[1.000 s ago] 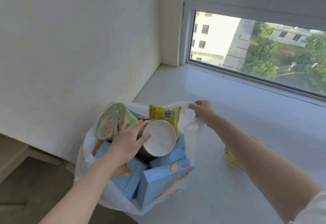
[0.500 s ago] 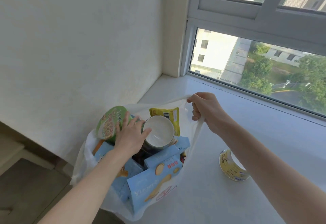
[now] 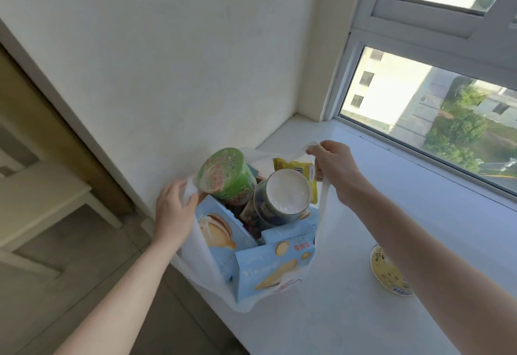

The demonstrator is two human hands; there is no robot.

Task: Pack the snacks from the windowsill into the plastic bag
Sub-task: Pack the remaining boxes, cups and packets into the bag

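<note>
A white plastic bag point(image 3: 207, 265) stands on the white windowsill point(image 3: 349, 312) at its left edge. It is full of snacks: a green noodle cup point(image 3: 226, 177), a dark cup with a white base point(image 3: 282, 196), a yellow packet point(image 3: 300, 171) and several light-blue biscuit boxes point(image 3: 268, 268). My right hand point(image 3: 334, 170) grips the bag's right handle and holds it up. My left hand point(image 3: 174, 209) pinches the bag's left handle beside the green cup. A yellow snack cup point(image 3: 389, 273) lies on the sill to the right of the bag, partly hidden by my right forearm.
A white wall point(image 3: 167, 60) rises behind the bag. The window frame point(image 3: 349, 74) and glass run along the back right. To the left, below the sill, are a beige step or bench point(image 3: 42, 195) and a grey floor point(image 3: 84, 256).
My left hand left the cups inside the bag and took hold of the bag's left handle. My right hand kept its handle and lifted it higher. The view tilted upward.
</note>
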